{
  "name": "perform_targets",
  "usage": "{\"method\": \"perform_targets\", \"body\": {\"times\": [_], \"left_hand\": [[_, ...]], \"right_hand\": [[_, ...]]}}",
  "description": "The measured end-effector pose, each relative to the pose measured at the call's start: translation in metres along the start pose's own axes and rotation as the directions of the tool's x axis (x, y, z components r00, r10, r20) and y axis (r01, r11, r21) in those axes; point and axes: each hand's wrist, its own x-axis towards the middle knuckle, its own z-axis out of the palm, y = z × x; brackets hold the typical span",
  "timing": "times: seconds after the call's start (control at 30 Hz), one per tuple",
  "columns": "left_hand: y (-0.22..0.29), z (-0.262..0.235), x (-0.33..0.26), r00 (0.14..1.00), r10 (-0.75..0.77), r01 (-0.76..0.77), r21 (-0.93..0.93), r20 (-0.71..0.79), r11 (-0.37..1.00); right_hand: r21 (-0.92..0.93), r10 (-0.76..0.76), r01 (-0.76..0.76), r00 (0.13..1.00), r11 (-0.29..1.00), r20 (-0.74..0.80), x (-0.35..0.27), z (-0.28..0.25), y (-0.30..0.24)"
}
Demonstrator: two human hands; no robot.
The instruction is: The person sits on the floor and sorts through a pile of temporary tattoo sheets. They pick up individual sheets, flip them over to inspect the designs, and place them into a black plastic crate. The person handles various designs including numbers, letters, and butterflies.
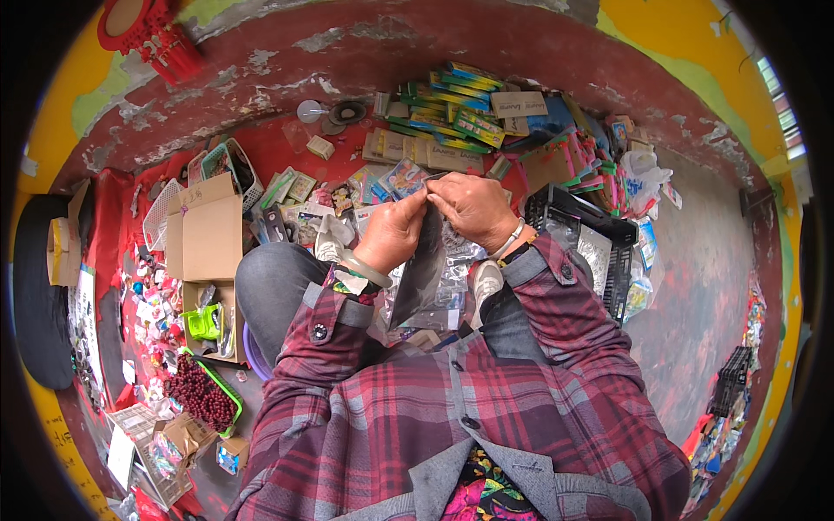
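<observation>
In front of my knees, my left hand [391, 231] and my right hand [478, 207] meet with fingertips pinched together. Between them they grip the upper edge of a dark grey, shiny plastic bag [415, 273], which hangs down toward my lap. The exact spot where the fingers pinch it is partly hidden by the knuckles. Beneath and beside the bag lie several clear plastic packets [452, 282] with small contents I cannot make out. Beyond my hands rests a small blue-and-red packaged item [404, 180].
An opened cardboard box [204, 233] and a green basket of dark red beads [233, 395] stand at left. A black plastic crate [618, 291] is by my right knee. Yellow-green boxes [478, 126] are heaped against the far red wall [347, 65].
</observation>
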Motion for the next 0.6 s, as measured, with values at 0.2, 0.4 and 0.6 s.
{"method": "perform_targets", "body": {"times": [0.2, 0.4, 0.6], "left_hand": [[0.003, 0.006, 0.0, 0.998, -0.036, 0.027, 0.196, 0.042, 0.98], [0.002, 0.014, -0.002, 0.998, -0.045, 0.053, 0.221, -0.04, 0.974], [0.003, 0.005, 0.003, 1.0, 0.012, -0.008, 0.194, -0.018, 0.981]], "right_hand": [[-0.131, 0.062, -0.07, 0.996, 0.989, -0.063, -0.004, 0.01, -0.011], [-0.301, 0.024, -0.055, 0.994, 0.952, -0.107, -0.003, 0.009, -0.017], [-0.28, -0.067, 0.027, 0.989, 0.96, -0.133, 0.001, -0.004, -0.012]]}}
